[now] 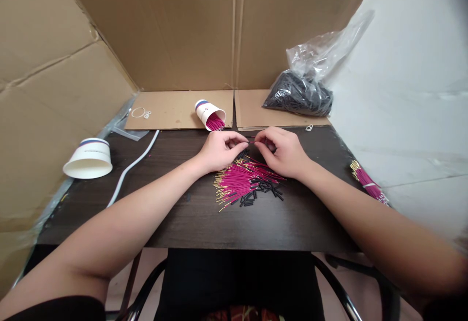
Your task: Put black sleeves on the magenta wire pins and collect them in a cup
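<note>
My left hand (224, 150) and my right hand (280, 150) meet almost fingertip to fingertip above the dark table. A thin magenta wire (251, 142) spans the small gap between them, pinched by my right fingers. The fingertips of my left hand are pressed together at its other end; what they hold there is too small to make out. Just below lies a fanned pile of magenta wires (236, 182) with gold-coloured tips. Short black tubes (268, 188) are scattered beside and under the wires.
A tipped paper cup (204, 111) holds more magenta wires. Another cup (91, 157) and a white tube (133, 165) are at the left. At the back right sits a plastic bag (300, 94) of black pieces; a banded wire bundle (369, 184) lies at the right edge.
</note>
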{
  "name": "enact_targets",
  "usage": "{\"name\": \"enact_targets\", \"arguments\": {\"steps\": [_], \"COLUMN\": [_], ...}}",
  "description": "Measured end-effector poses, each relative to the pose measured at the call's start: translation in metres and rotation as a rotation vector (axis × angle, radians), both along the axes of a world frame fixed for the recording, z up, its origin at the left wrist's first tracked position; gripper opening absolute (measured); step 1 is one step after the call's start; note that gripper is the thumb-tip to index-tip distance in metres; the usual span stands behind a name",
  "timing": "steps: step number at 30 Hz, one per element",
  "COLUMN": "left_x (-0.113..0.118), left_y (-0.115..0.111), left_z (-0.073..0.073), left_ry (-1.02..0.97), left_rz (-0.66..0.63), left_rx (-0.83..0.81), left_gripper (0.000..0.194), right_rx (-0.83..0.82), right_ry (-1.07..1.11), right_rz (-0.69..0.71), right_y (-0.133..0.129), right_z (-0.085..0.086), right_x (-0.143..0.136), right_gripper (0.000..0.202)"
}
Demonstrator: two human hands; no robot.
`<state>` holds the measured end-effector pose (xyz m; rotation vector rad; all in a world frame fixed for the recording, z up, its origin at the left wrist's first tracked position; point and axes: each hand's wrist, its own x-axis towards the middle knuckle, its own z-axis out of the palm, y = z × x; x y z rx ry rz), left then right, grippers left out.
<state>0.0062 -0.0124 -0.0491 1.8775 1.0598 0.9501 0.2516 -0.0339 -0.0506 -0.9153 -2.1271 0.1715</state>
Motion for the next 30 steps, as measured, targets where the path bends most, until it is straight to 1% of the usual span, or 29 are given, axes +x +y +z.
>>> {"name": "enact_targets", "arguments": {"steps": [9, 26, 30], "left_x": [-0.0002, 0.0012, 0.0007], "left_y": [-0.0009, 0.0002, 0.0005], "left_z": [0.0003, -0.0021, -0.003], "left_ry": [0.007, 0.011, 0.007], "left_rz": [-0.008, -0.003, -0.006], "left_rx": [0.013, 0.043, 0.031], "left_gripper": [0.018, 0.016, 0.018], "right_rx": [0.01, -0.032, -0.029], "right_ry": [-0.004, -0.006, -0.003], "right_rz": [0.009, -0.006, -0.005], "right_y": [-0.0004, -0.0001, 0.0002], "right_z": [0.0007, 0.002, 0.0017], "right_x": [-0.0001, 0.0018, 0.0023], "right_gripper": [0.008, 0.01, 0.01]}}
